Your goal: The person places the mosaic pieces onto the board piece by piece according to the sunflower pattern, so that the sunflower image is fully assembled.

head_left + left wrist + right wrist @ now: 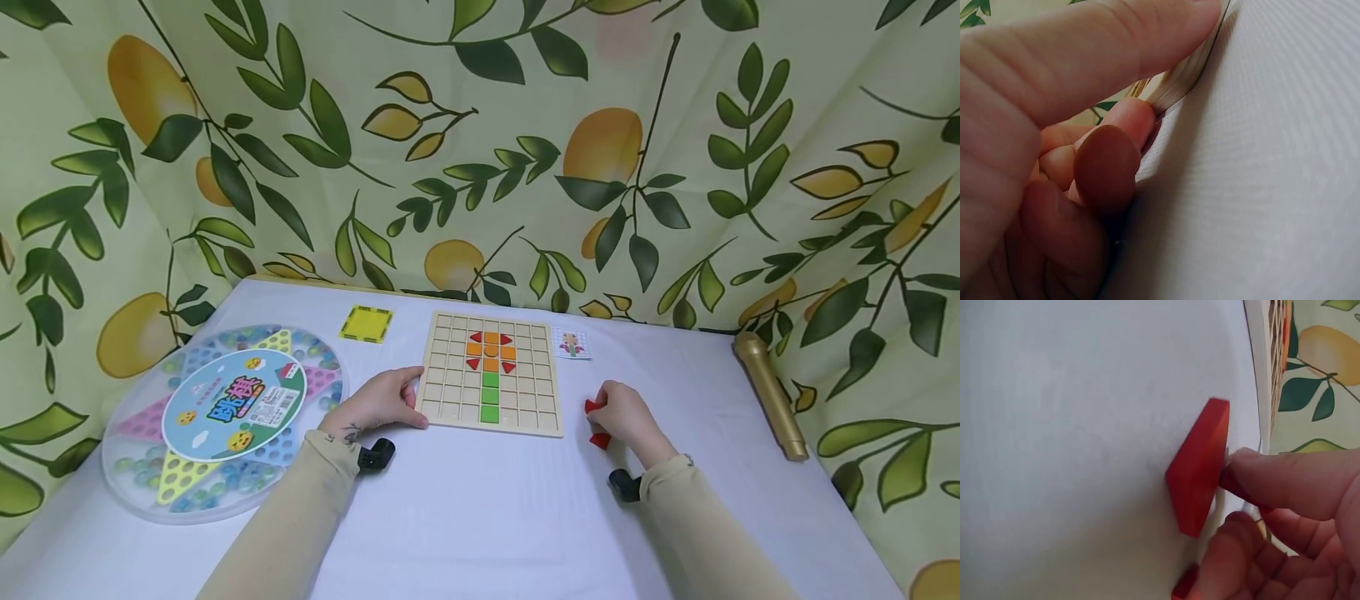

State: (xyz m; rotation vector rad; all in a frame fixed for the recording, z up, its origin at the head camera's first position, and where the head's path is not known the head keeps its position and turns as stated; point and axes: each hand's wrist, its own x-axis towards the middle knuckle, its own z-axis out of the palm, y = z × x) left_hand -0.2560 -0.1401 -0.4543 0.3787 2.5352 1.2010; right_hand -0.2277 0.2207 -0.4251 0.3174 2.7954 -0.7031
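At the worktop's left edge lies a round marble game (225, 421), untouched. Behind it, near the back edge, sits a yellow card (366, 323). The left hand (382, 402) pinches the left rim of the grid board (491, 373), thumb on top and fingers curled at its edge, likely steadying it. The board, mid-worktop, carries a flower of red, orange and green tiles; a small pattern card (572, 342) lies just beside its far right corner. The right hand (626, 419) grasps red pieces (1200, 469) on the cloth right of the board. A gold tube (768, 392) rests along the right edge.
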